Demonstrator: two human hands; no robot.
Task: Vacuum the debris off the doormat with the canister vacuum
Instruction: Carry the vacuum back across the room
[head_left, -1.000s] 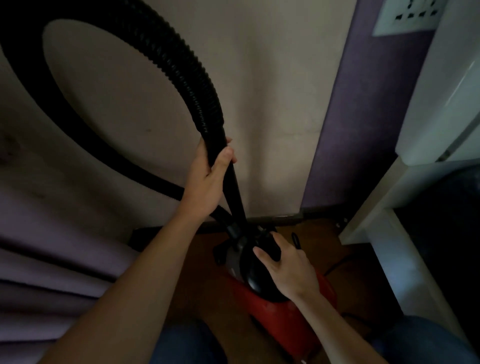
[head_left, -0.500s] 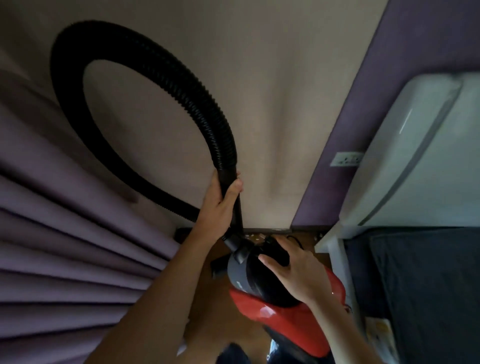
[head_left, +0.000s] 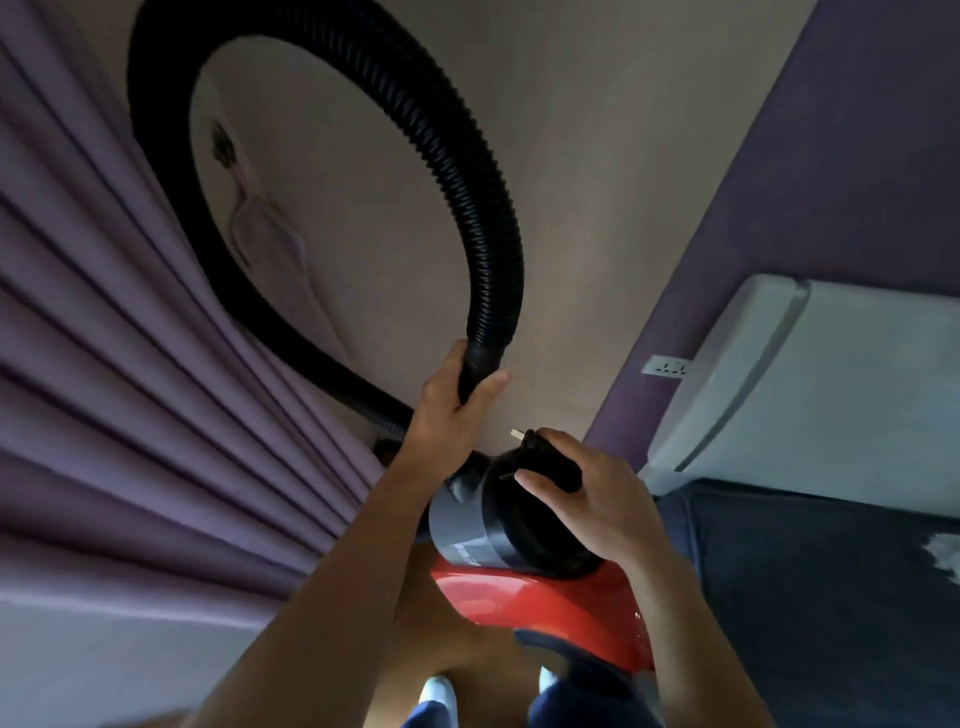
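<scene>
The room is dim, with soft, even light and no hard-edged shadows. The beige wall (head_left: 597, 156) is the brightest area, while the folds of the curtain (head_left: 104, 415) sink into dull purple shade. The black hose (head_left: 467, 171) loses its ridges to darkness along its left curve. A small glossy highlight sits on the red shell of the vacuum (head_left: 545, 603). Wide-angle distortion fans and bends straight lines toward the edges, and the bottom edge is smeared.
</scene>
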